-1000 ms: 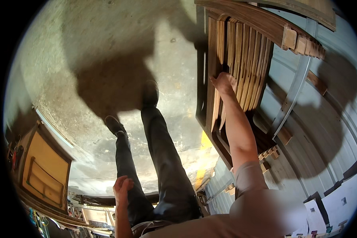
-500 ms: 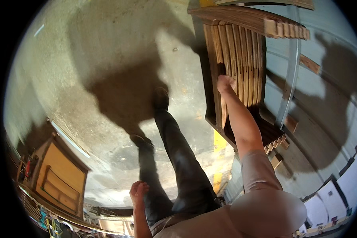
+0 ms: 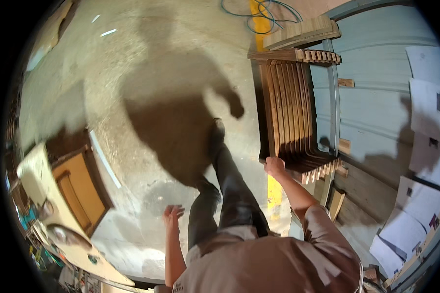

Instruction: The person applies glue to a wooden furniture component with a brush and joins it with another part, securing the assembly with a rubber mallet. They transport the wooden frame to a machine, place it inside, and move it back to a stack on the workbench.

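Observation:
Ahead on my right stands a stack of several dark-brown, U-shaped wooden frames (image 3: 291, 107), nested side by side with pale cut ends. My right hand (image 3: 275, 166) is at the near left corner of this stack, overlapping the outermost frame. Its fingers look curled, but their tips are hidden, so I cannot make out a grip. My left hand (image 3: 173, 216) hangs beside my left leg, holding nothing, with its fingers loosely apart.
Pale wooden boards (image 3: 305, 33) lie beyond the stack, near a coiled blue hose (image 3: 266, 14). A metal rail (image 3: 333, 97) runs beside the frames, and papers (image 3: 425, 93) hang farther right. On the left is a worktable (image 3: 58, 195) with an orange panel. A yellow line (image 3: 274, 193) marks the floor.
My right hand has moved from the middle of the stack to its near corner. The view has shifted, showing the boards and hose beyond. My left hand still hangs free.

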The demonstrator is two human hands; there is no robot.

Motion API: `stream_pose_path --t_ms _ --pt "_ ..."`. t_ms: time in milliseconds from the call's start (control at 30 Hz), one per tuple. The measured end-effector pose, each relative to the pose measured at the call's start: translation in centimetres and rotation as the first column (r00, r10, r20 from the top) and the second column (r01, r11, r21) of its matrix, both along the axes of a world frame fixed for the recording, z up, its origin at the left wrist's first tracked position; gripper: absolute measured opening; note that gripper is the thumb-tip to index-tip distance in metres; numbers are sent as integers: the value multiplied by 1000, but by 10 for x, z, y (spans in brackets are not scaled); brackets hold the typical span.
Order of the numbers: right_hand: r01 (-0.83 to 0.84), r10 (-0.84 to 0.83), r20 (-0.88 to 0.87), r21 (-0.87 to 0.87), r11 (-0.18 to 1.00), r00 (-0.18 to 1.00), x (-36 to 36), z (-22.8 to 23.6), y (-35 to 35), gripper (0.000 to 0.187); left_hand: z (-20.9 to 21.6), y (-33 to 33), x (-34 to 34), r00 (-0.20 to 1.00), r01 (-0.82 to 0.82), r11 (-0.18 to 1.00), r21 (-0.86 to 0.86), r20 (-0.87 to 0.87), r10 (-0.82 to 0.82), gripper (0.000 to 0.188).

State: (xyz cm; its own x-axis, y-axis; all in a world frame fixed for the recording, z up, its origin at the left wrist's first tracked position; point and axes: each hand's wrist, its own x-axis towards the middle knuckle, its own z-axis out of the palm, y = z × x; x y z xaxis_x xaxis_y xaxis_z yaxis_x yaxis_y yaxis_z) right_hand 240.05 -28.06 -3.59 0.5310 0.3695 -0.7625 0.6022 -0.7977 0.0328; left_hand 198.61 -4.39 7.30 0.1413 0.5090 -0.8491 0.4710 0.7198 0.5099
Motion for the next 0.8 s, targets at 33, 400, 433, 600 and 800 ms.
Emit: stream_pose_path --t_ms 33,400,433,600,800 --pt "0 0 -1 33 999 1000 -21 17 -12 26 1 -9 -21 999 -42 999 11 14 42 31" --pt "-57 60 -202 20 998 978 -101 94 -120 8 27 -188 -286 832 -552 833 -49 -95 546 24" --pt "-174 158 -230 -54 983 960 -99 91 -113 9 38 -207 -285 790 -609 793 -12 -94 606 24" --pt "-116 118 -87 21 993 989 -112 76 -48 21 76 -323 -306 680 683 682 262 -570 -461 29" --pt "-106 160 -133 347 932 978 -193 135 47 26 39 -421 -314 874 226 974 3 -442 -202 27"
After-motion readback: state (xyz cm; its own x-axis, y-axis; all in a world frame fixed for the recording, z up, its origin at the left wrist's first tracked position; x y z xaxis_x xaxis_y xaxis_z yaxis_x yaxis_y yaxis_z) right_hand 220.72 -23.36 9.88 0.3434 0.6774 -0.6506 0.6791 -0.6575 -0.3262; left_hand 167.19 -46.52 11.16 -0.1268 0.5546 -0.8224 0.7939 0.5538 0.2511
